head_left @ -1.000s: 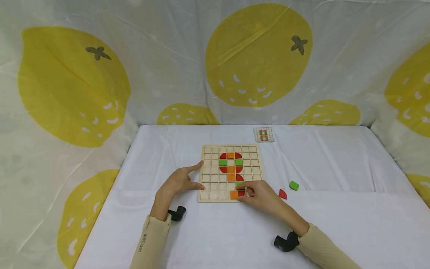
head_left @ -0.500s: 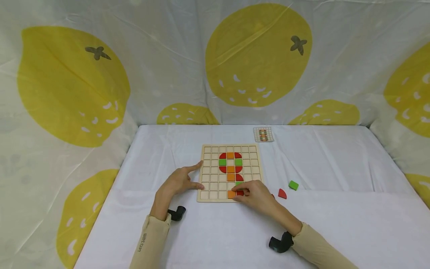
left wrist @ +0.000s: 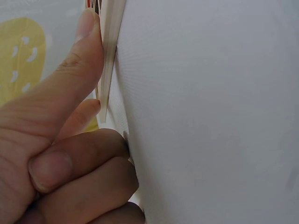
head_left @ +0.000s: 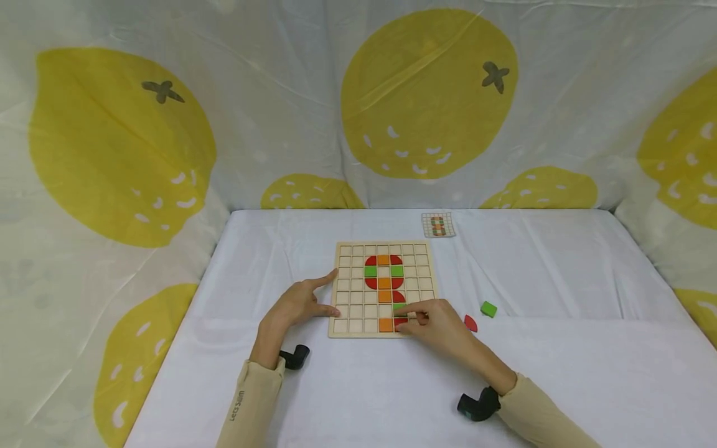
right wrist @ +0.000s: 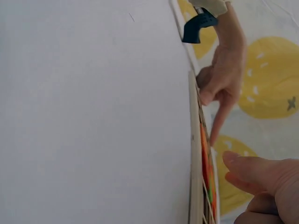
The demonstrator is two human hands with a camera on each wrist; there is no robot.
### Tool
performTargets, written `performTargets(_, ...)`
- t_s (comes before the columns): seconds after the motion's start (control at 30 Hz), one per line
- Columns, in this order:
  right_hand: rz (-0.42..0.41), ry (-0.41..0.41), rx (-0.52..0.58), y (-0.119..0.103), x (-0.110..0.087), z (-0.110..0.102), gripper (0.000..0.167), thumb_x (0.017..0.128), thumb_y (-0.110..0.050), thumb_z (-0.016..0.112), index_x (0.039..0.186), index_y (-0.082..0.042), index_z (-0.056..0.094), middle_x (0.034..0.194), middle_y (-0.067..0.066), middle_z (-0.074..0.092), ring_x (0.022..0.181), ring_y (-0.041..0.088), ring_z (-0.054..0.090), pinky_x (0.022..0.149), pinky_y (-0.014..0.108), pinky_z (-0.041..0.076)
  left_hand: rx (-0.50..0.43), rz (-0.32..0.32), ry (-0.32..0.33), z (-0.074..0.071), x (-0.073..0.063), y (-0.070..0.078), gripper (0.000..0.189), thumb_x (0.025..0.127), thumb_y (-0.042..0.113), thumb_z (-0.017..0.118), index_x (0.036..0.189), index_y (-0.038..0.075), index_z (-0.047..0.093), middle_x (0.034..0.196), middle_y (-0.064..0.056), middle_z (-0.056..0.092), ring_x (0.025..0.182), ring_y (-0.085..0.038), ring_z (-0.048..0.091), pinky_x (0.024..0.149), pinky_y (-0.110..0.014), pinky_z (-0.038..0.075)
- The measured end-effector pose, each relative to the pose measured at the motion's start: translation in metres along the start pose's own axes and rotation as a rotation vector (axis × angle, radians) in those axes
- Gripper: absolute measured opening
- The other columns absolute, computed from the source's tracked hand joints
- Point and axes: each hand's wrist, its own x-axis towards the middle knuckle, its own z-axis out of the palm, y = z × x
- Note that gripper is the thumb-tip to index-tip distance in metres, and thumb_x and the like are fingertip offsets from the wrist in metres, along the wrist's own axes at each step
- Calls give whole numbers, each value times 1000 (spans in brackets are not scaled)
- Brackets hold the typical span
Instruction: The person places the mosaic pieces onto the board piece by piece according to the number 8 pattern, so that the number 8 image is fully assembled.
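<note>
A wooden grid board [head_left: 355, 311] lies on the white cloth, with red, orange and green pieces set in some of its cells. My left hand [head_left: 295, 303] touches the board's left edge with thumb and index finger spread; in the left wrist view its other fingers are curled below the board. Over the lower right part hovers my right hand [head_left: 438, 323], thumb and index finger a little apart, nothing seen between them. The orange square [head_left: 386, 325] lies in the bottom row. Beside it a red piece [head_left: 400, 322] and a green square [head_left: 399, 307] are partly hidden by the fingers.
On the cloth right of the board lie a loose red quarter-round piece [head_left: 471, 323] and a loose green square [head_left: 489, 309]. A small pattern card [head_left: 438, 225] lies behind the board. A fabric backdrop with lemons [head_left: 428, 93] rises behind the table.
My right hand shifted slightly left, then back right, off the orange square. That square moved a little left and now shows whole in the bottom row. The left hand stayed put.
</note>
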Motion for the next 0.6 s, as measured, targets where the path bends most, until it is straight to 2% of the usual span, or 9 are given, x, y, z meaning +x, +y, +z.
performTargets(0.13,25,74,-46,14,-15,-27,26,86,-21,86,110,-11,81,57,-8,29,53,4,26,53,21,24,-7,-6,0,0,-1,0,100,79,41,89,161,35,33,65,4,35,63,-13,34,64,-31,33)
performTargets(0.3,101,208,-112,43,-42,-56,28,83,-22,88,109,-12,81,60,-8,30,57,3,28,54,22,28,4,-3,1,0,-1,1,100,79,41,89,161,36,33,66,4,35,65,-13,35,66,-31,34)
performTargets(0.43,152,280,-146,61,-60,-66,34,79,-25,91,108,-10,81,61,-7,32,59,3,30,55,23,30,12,2,6,0,-1,1,99,79,40,88,161,35,34,67,3,37,65,-13,36,66,-31,34)
performTargets(0.6,196,272,-151,71,-67,-65,40,76,-29,93,107,-8,80,61,-6,35,59,3,30,54,23,29,-3,-4,10,0,-2,0,99,79,40,89,161,34,34,67,3,38,65,-13,37,65,-31,34)
